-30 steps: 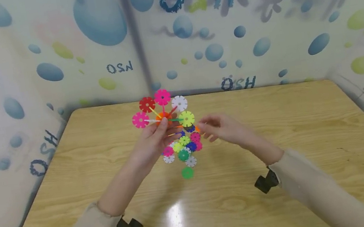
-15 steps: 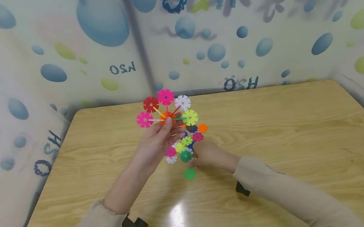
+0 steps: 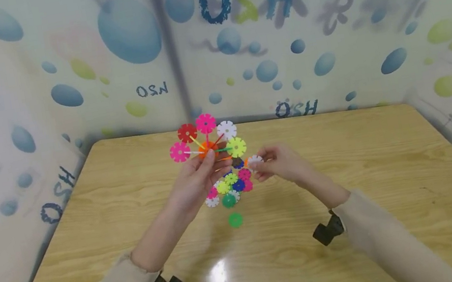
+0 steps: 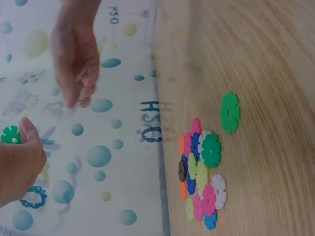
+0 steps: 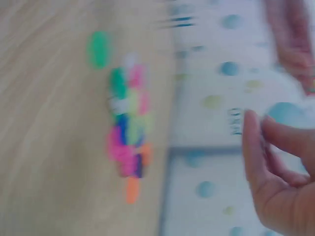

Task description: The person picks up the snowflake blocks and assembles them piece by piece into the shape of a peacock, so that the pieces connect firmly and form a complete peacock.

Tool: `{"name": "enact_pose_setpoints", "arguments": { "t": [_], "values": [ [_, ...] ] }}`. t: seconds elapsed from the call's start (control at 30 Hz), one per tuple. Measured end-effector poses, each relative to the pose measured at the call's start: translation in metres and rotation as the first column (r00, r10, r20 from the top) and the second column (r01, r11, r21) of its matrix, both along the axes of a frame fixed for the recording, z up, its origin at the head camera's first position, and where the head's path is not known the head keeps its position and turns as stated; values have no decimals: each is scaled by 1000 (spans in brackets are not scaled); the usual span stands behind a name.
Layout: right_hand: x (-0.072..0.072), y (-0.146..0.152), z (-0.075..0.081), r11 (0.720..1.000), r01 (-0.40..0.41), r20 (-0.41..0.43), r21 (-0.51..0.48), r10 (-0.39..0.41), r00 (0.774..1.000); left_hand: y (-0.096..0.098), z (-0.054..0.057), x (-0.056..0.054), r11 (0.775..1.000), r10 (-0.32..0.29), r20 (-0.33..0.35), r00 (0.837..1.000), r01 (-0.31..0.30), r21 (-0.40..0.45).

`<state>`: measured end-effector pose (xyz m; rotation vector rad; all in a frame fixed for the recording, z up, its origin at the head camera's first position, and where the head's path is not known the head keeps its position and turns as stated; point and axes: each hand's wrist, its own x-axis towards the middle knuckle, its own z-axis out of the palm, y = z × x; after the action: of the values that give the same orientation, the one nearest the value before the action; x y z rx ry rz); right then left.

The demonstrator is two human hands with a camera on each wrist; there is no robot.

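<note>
My left hand (image 3: 190, 182) holds up a flower-like build of notched plastic discs, thumb on its orange centre disc (image 3: 203, 149). Around it fan a red disc (image 3: 187, 133), a white disc (image 3: 227, 130), a yellow disc (image 3: 236, 147) and two pink ones, joined by discs seen edge-on. To the right, my right hand (image 3: 281, 164) pinches a loose white notched disc (image 3: 254, 160) between thumb and fingers, apart from the build. In the right wrist view, blurred, the right hand (image 5: 280, 182) shows thumb and fingertips together.
Below the hands lies a heap of loose discs (image 3: 231, 178) in several colours on the wooden table (image 3: 368, 162). One green disc (image 3: 235, 219) lies apart on its near side. A patterned wall (image 3: 312, 12) stands behind the table.
My right hand has reached down to the heap's near right, taken a white disc and come back up to the right with it. The left hand and its build have stayed nearly still.
</note>
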<state>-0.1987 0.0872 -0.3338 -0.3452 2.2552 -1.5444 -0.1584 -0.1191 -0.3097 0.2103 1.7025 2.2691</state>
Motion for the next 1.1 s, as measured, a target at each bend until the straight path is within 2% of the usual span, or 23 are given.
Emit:
{"name": "enact_pose_setpoints", "arguments": {
  "t": [0.1, 0.2, 0.33, 0.47, 0.57, 0.67, 0.77, 0.9, 1.0, 1.1],
  "values": [
    [8, 6, 21, 981, 86, -73, -173, -100, 992, 4, 0, 0, 1000, 2, -28, 1000, -2, 7],
    [16, 6, 34, 953, 128, -122, -274, -166, 979, 5, 1, 1, 999, 19, -39, 999, -18, 35],
    [21, 3, 41, 942, 145, -153, -303, -198, 968, 8, 3, 3, 998, 31, -61, 998, -28, 53],
    [21, -2, 41, 928, 103, -169, -357, -172, 970, 11, 4, 5, 1000, 17, -93, 996, -14, 25],
    [22, -5, 39, 921, 63, -202, -384, -151, 968, 12, 4, 7, 999, -1, -112, 994, -4, -47],
    [23, -5, 38, 933, 48, -240, -358, -141, 961, 13, 3, 7, 990, 9, -114, 993, -25, -142],
    [27, -7, 38, 944, 39, -257, -329, -129, 958, 16, 2, 8, 977, 81, -104, 991, -99, -189],
    [31, -9, 39, 947, 34, -270, -320, -126, 955, 22, 1, 8, 965, 219, -79, 972, -228, -130],
    [34, -9, 37, 943, 63, -295, -328, -166, 941, 24, 2, 9, 950, 291, -70, 954, -297, -96],
    [37, -7, 33, 943, 81, -351, -324, -199, 915, 25, 5, 8, 938, 326, -68, 943, -332, -96]
  ]
}}
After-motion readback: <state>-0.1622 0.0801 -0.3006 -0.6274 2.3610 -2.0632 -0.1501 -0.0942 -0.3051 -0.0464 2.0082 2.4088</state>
